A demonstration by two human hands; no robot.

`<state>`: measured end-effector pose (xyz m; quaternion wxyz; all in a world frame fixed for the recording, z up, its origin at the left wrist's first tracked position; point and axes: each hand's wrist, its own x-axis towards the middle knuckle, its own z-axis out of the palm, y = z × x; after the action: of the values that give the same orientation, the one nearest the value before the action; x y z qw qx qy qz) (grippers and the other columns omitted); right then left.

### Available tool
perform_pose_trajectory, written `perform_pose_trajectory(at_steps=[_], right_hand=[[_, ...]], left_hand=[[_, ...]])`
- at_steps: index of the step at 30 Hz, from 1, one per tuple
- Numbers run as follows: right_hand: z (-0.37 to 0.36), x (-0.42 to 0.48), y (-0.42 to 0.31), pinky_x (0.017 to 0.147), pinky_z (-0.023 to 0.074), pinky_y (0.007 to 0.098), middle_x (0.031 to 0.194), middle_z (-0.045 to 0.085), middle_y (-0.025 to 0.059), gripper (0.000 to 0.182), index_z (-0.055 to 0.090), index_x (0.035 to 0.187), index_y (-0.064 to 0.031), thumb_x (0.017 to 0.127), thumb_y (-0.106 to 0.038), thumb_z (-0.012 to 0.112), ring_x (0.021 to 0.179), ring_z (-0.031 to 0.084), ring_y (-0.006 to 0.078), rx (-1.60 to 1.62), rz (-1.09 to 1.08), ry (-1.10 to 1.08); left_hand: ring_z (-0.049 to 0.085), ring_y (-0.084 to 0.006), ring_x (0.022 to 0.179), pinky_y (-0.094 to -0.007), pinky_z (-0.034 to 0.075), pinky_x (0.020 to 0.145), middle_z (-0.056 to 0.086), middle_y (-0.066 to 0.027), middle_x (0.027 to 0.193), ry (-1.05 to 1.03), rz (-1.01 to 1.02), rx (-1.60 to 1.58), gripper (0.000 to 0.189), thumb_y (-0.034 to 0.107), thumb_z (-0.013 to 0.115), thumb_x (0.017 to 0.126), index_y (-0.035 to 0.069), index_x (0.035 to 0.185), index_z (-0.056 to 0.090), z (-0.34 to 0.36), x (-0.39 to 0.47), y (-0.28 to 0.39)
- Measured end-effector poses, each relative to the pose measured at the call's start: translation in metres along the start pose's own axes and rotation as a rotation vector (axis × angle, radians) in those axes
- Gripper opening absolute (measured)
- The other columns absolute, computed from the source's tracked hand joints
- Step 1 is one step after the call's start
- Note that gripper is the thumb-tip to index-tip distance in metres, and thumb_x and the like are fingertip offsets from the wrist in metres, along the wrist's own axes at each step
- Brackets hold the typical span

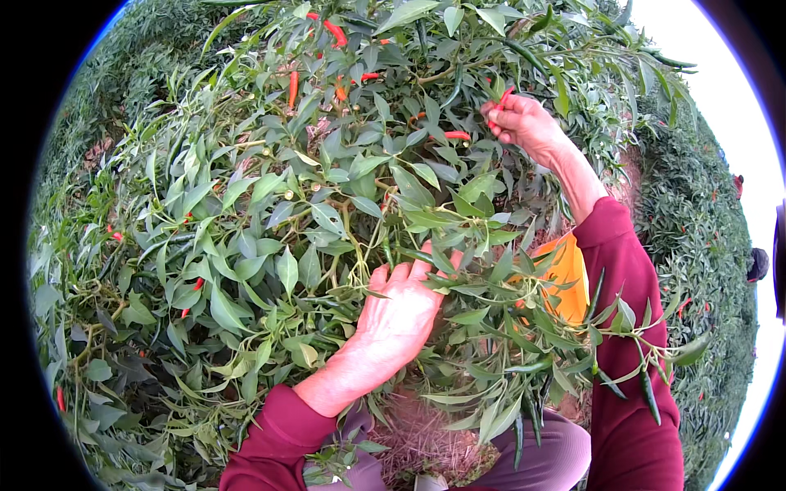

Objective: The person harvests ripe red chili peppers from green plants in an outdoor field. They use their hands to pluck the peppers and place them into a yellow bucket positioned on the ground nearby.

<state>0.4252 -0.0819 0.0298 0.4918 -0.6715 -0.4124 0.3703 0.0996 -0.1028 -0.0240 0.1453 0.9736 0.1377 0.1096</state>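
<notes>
Amid the leaves of a chili pepper plant (344, 221), my left hand (399, 307) has its fingers spread into the stems. Leaves hide its fingertips, so whether it grips a stem is unclear. Farther out to the right, my right hand (525, 127) pinches a red chili pepper (505, 97) between thumb and fingers. Just left of that hand, another red chili (457, 135) hangs in the foliage. Beside my right sleeve, an orange container (568, 276) shows partly behind leafy branches.
More red chilies (293, 89) and green chilies (649, 396) hang on the plants. A branch crosses in front of my right sleeve (632, 319). Dry straw-covered ground (430, 436) lies between my knees. At the far right, another person (758, 265) is partly visible beyond the rows.
</notes>
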Motion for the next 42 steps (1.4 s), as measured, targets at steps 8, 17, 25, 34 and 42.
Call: perform_pose_trajectory(at_steps=[8, 17, 25, 34, 42], right_hand=[[0.029, 0.005, 0.025, 0.07, 0.0493, 0.0384, 0.081, 0.062, 0.0187, 0.026, 0.058, 0.098, 0.0001, 0.076, -0.011, 0.068, 0.072, 0.061, 0.0324, -1.124, -0.605, 0.067], [0.046, -0.001, 0.011, 0.068, 0.0463, 0.0442, 0.083, 0.059, 0.0198, 0.02, 0.059, 0.093, -0.0029, 0.078, -0.015, 0.065, 0.077, 0.058, 0.0401, -0.887, -0.499, 0.045], [0.042, 0.001, 0.05, 0.064, 0.0457, 0.039, 0.073, 0.056, 0.0143, 0.014, 0.058, 0.09, -0.0018, 0.08, -0.01, 0.063, 0.067, 0.057, 0.029, -0.557, -0.519, 0.487], [0.054, -0.014, 0.055, 0.059, 0.0411, 0.0244, 0.076, 0.059, 0.0056, 0.003, 0.058, 0.088, 0.0002, 0.086, -0.003, 0.059, 0.063, 0.051, 0.0119, 0.508, -0.243, 0.304], [0.003, -0.068, -0.013, 0.066, 0.0414, 0.0234, 0.093, 0.059, 0.0108, 0.021, 0.055, 0.107, 0.0055, 0.09, -0.006, 0.056, 0.074, 0.049, 0.0119, 0.635, -0.369, 0.008]], left_hand=[[0.059, -0.0287, 0.091, -0.0438, 0.043, 0.081, 0.049, -0.0228, 0.126, 0.064, 0.021, 0.048, 0.064, 0.008, 0.051, 0.077, 0.011, 0.139, 0.038, 0.009, 0.002, 0.002], [0.059, -0.0279, 0.097, -0.043, 0.043, 0.082, 0.048, -0.0238, 0.129, -0.015, -0.016, 0.113, 0.062, 0.007, 0.051, 0.078, 0.012, 0.139, 0.038, 0.007, 0.003, 0.004], [0.057, -0.0274, 0.097, -0.0418, 0.043, 0.08, 0.052, -0.0182, 0.124, 0.021, -0.002, 0.096, 0.063, 0.006, 0.054, 0.078, 0.015, 0.138, 0.041, 0.008, 0.005, 0.008], [0.056, -0.0267, 0.099, -0.0397, 0.041, 0.078, 0.054, -0.0143, 0.12, 0.016, -0.002, 0.105, 0.065, 0.006, 0.055, 0.076, 0.016, 0.139, 0.041, 0.008, 0.001, 0.005], [0.057, -0.0276, 0.094, -0.041, 0.041, 0.079, 0.055, -0.0159, 0.114, 0.039, 0.0, 0.035, 0.06, 0.005, 0.052, 0.077, 0.009, 0.136, 0.043, 0.006, 0.003, 0.005]])
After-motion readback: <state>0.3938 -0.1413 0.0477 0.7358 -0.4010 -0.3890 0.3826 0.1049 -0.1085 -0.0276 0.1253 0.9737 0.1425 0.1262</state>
